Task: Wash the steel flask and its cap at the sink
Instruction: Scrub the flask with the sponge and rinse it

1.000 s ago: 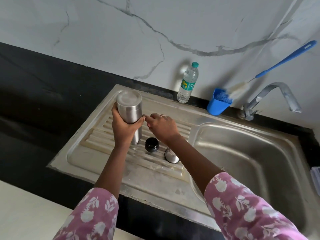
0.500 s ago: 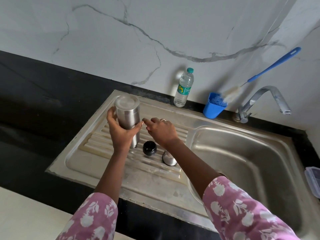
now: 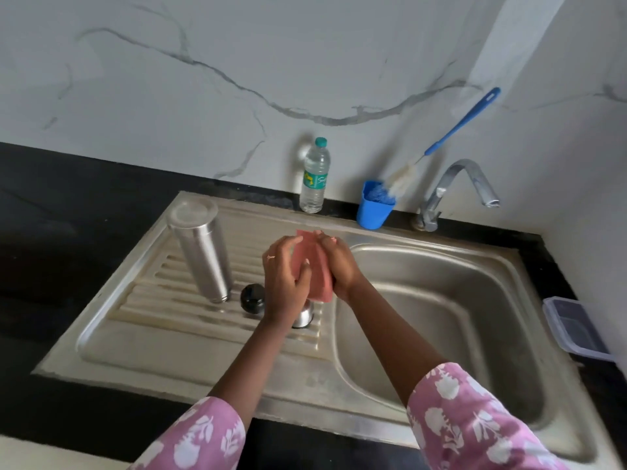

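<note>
The steel flask (image 3: 203, 252) stands upside down on the ribbed drainboard (image 3: 159, 300), with no hand on it. A black inner stopper (image 3: 252, 298) lies just right of its base. The steel cap (image 3: 303, 317) sits beside the stopper, partly hidden under my left wrist. My left hand (image 3: 285, 279) and my right hand (image 3: 341, 266) are pressed together around a pink sponge (image 3: 314, 262), held above the drainboard near the basin's left rim.
The sink basin (image 3: 441, 317) lies to the right under a steel tap (image 3: 458, 188). A blue cup (image 3: 375, 208) with a blue-handled bottle brush (image 3: 454, 130) and a plastic water bottle (image 3: 315, 178) stand along the back wall. A lidded container (image 3: 573, 330) sits at far right.
My left hand let go of the flask, which now stands alone on the drainboard. Both hands moved right and closed together on a pink sponge.
</note>
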